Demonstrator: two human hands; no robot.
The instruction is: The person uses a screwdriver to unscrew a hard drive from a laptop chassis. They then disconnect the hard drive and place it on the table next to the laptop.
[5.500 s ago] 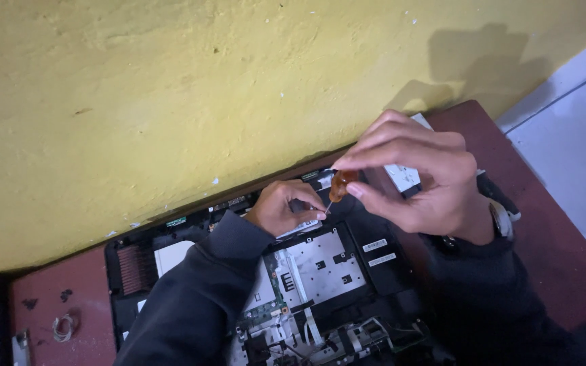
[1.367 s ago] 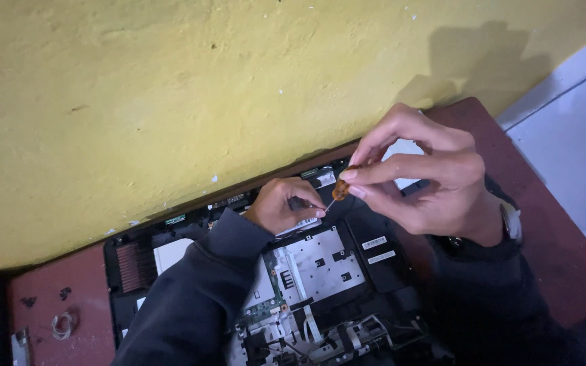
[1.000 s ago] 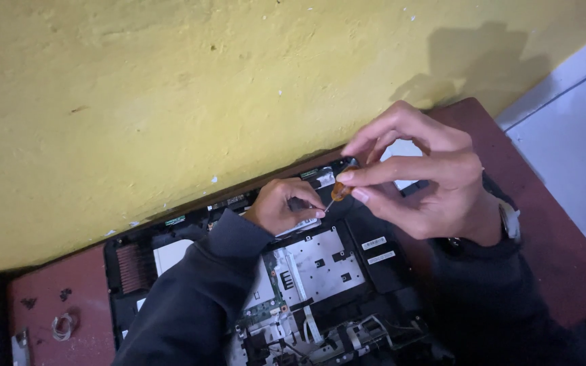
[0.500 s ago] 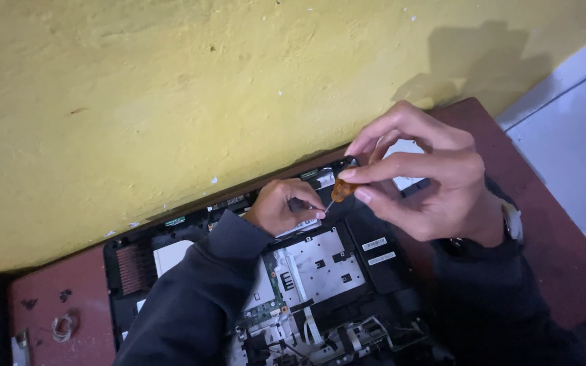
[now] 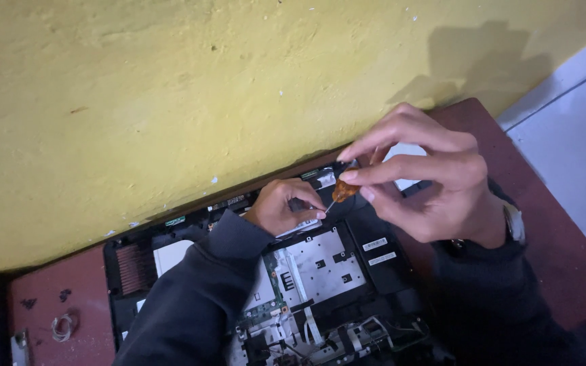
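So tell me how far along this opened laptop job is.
Done: the laptop lies opened on the reddish table, its circuit board and fan grille exposed. In hand: the right hand pinches a small orange-handled screwdriver, its tip down beside the left hand, which rests near the back edge. Left: the board, cables and black frame still sit in the case; no removed parts show.

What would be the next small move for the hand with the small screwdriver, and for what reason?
Probably a gentle turn of the small orange-handled screwdriver while it is kept upright. The right hand pinches its handle in the fingertips, and the thin shaft points down to a spot on the opened black laptop chassis right beside the left hand, whose fingers steady that spot. Whether the tip already sits in a screw cannot be seen.
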